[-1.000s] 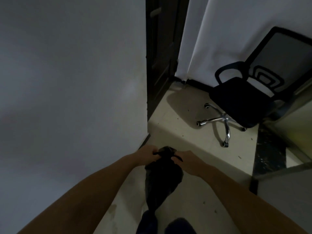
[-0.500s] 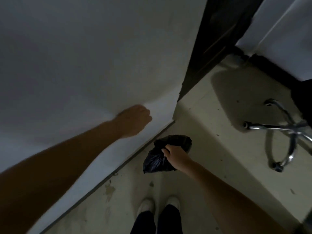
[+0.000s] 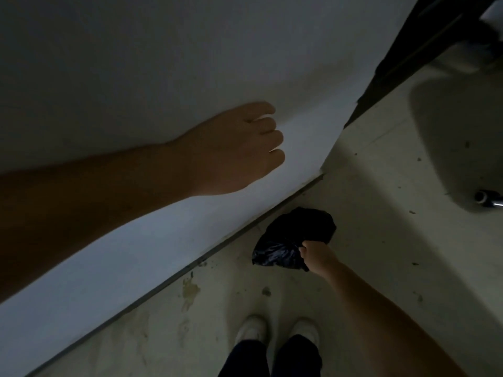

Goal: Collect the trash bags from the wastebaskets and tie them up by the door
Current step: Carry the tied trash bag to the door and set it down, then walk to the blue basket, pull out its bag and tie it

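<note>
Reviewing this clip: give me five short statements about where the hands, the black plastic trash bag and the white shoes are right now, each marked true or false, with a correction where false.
1. The right hand grips the crumpled black plastic trash bag. True.
2. The left hand also holds the bag. False: it is raised in front of the pale wall, fingers curled, apart from the bag.
3. The bag is near the dark strip where the wall meets the floor. True.
4. The person's white shoes stand on the bag. False: they stand on the stained pale floor, apart from the bag.
5. A wastebasket stands beside the shoes. False: none is in view.
</note>
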